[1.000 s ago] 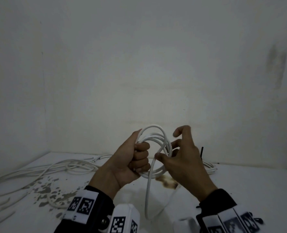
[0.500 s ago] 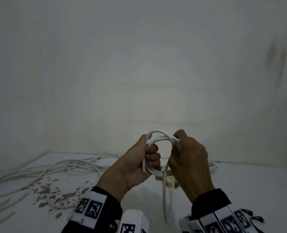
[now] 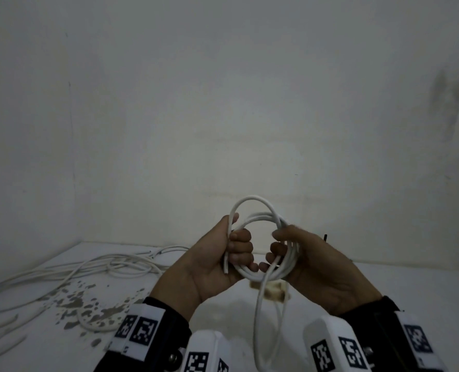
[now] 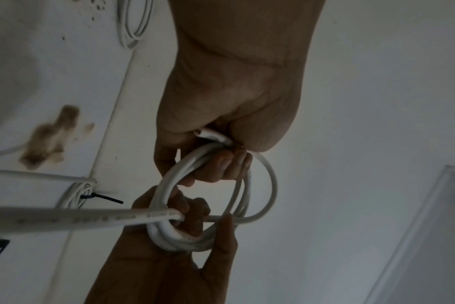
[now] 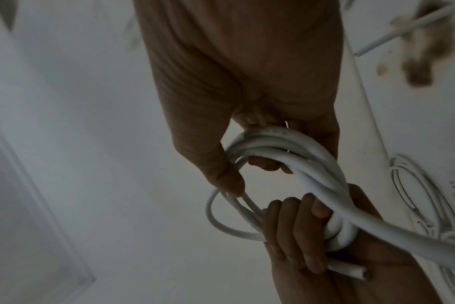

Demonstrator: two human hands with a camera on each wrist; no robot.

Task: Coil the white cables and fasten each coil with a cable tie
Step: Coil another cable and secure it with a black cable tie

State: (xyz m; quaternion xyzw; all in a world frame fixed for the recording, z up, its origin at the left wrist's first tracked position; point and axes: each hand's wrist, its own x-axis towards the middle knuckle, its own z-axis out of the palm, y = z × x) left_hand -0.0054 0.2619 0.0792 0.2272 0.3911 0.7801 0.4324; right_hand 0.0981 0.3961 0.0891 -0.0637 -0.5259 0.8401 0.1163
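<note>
Left hand (image 3: 214,260) fisted round white coil (image 3: 260,245), right hand (image 3: 307,261) seemingly pinching opposite side.

Head view looks forward and down from above the wrists, facing a corner wall; left wrist view sits close under the left hand (image 4: 229,98), looking along it; right wrist view likewise, close under the right hand (image 5: 247,82); all three share the cable coil (image 3: 266,251) and table (image 3: 384,285).

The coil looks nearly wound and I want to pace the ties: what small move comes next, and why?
Probably wind one more loop: the tail hangs free below the coil, which both the left hand and right hand grip, and no tie is on it.
</note>
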